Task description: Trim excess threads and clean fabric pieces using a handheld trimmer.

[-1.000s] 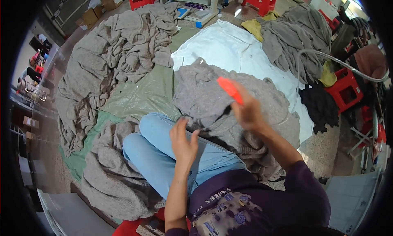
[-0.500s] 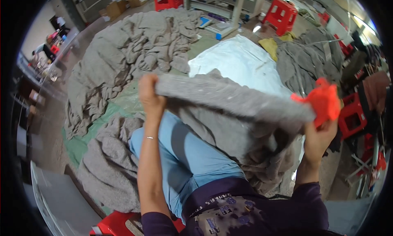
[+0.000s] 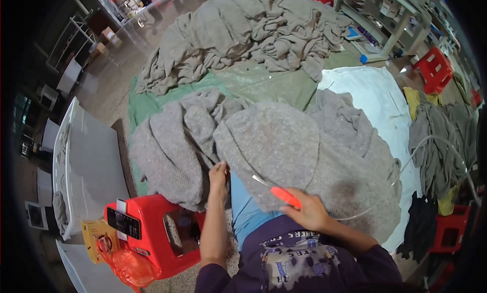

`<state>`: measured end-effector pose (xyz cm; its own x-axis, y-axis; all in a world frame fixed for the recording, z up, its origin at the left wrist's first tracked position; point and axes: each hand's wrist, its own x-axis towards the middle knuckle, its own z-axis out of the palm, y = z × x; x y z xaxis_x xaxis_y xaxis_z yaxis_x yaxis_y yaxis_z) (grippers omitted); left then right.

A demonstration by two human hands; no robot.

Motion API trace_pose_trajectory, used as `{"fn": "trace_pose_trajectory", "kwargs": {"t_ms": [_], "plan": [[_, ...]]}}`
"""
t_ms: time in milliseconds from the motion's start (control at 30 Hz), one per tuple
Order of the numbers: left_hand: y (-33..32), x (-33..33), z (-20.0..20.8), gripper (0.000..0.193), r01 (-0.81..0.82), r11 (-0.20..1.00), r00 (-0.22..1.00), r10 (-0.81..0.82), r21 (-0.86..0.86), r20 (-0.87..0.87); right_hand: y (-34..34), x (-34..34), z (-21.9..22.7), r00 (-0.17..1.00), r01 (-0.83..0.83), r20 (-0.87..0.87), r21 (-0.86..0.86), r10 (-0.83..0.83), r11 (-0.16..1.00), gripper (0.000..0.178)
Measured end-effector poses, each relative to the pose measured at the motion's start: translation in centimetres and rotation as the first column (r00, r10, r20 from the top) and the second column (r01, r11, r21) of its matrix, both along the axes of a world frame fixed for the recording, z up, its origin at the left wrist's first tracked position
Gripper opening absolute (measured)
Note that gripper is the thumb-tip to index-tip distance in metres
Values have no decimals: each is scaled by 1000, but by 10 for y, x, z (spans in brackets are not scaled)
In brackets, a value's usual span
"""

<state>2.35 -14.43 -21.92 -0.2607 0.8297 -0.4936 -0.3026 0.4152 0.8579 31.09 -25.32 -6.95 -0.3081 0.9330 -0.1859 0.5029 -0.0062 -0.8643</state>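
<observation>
A grey knitted cloth (image 3: 269, 135) lies spread over my lap and reaches down to the right, with darker patches near its lower right. My left hand (image 3: 218, 178) is closed at the cloth's left edge, its fingertips pinching the fabric. In my right hand (image 3: 312, 212) is an orange-handled tool (image 3: 285, 197) with a thin metal tip, resting over the cloth and pointing toward its left edge. A clear hose (image 3: 437, 137) loops in from the right and runs behind my right hand; whether it joins the tool is hidden.
A red stool (image 3: 152, 217) at my left bears a phone (image 3: 124, 223) and an orange plastic bag (image 3: 133, 267). Grey cloth is heaped (image 3: 228, 29) on a green sheet (image 3: 253, 82) ahead. A white sheet (image 3: 373, 85) and red stools (image 3: 435, 69) stand rightward.
The cloth stretched between my raised hands has come down over my lap. My right hand has moved inward and lower with the orange tool. The view has turned left.
</observation>
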Motion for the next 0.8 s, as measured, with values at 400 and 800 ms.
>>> {"fn": "trace_pose_trajectory", "kwargs": {"t_ms": [400, 800], "plan": [[1, 27, 69, 17, 146, 965, 982, -168, 218, 85, 29, -23, 21, 960, 2, 273, 226, -65, 974, 29], [-10, 42, 30, 32, 37, 961, 878, 100, 275, -468, 18, 2, 19, 944, -109, 329, 342, -10, 933, 21]]}}
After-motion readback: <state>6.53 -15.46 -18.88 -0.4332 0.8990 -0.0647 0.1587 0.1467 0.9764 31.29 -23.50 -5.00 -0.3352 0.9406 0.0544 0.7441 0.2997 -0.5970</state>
